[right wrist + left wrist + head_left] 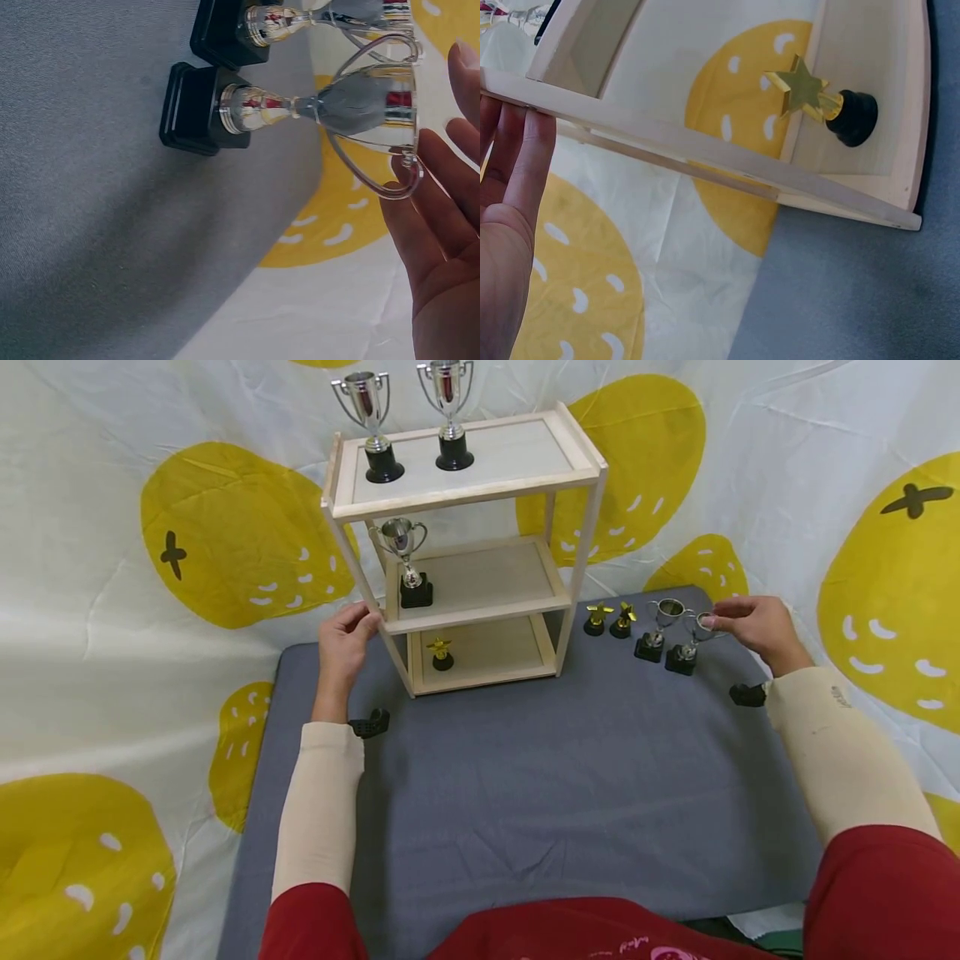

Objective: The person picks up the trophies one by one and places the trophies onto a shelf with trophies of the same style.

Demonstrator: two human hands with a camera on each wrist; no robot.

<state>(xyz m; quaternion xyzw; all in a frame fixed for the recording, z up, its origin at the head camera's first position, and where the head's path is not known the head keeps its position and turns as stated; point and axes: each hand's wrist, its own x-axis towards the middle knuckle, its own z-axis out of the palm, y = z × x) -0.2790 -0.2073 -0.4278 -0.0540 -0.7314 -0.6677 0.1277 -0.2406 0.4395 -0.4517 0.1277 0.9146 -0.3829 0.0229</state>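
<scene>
Silver cups, five, star trophies, three, one wooden rack, two hands

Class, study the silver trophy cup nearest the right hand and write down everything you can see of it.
The silver trophy cup has a shiny, metal-looking bowl with red reflections, two curved handles, a narrow stem and a blocky black base. It appears upright on the grey cloth, close beside a similar cup. The fingers of the right hand are at its rim and one handle; whether they touch is unclear.
</scene>
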